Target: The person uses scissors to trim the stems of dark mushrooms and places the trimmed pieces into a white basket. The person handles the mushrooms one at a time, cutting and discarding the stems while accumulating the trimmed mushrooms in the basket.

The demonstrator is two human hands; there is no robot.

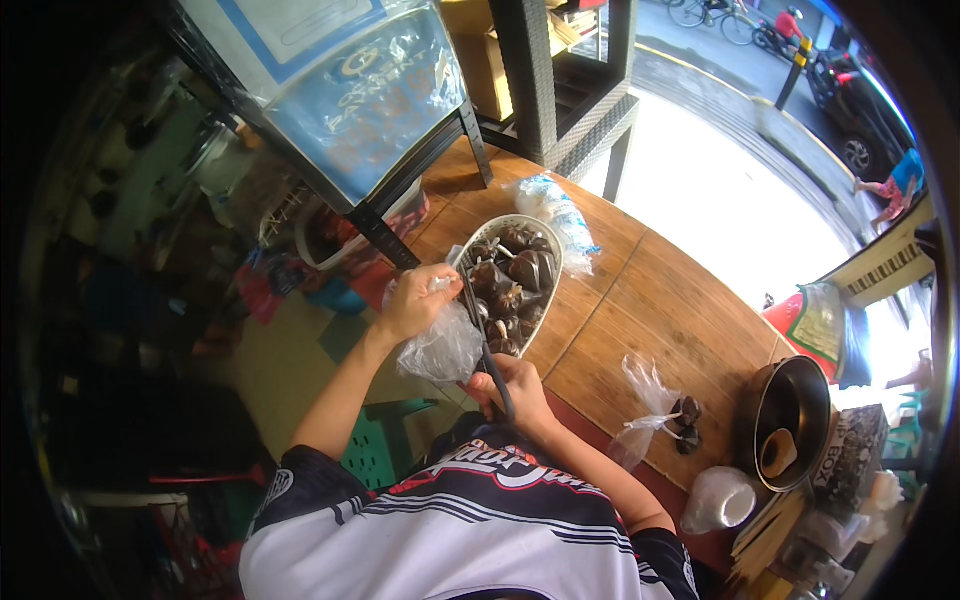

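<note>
My left hand (422, 301) grips the gathered top of a clear plastic bag (442, 346), which hangs below my fingers. In my right hand (517, 391) is a long, dark metal tool (496, 377), perhaps tongs or scissors. Its narrow front end points up beside my left fingertips, at the near rim of a white perforated plastic basket (561, 259). Several small knotted clear bags of dark brown contents (528, 268) fill the basket. How the bag's lower part meets my right hand is hidden.
Behind the basket lies a blue-printed plastic pack (559, 217) on the wooden table (622, 300). Rightward are two small dark bundles (686, 425) tied to clear plastic, a deep pan (759, 420) and wrapped white cups (718, 501). A black metal stand (379, 229) rises left of the basket.
</note>
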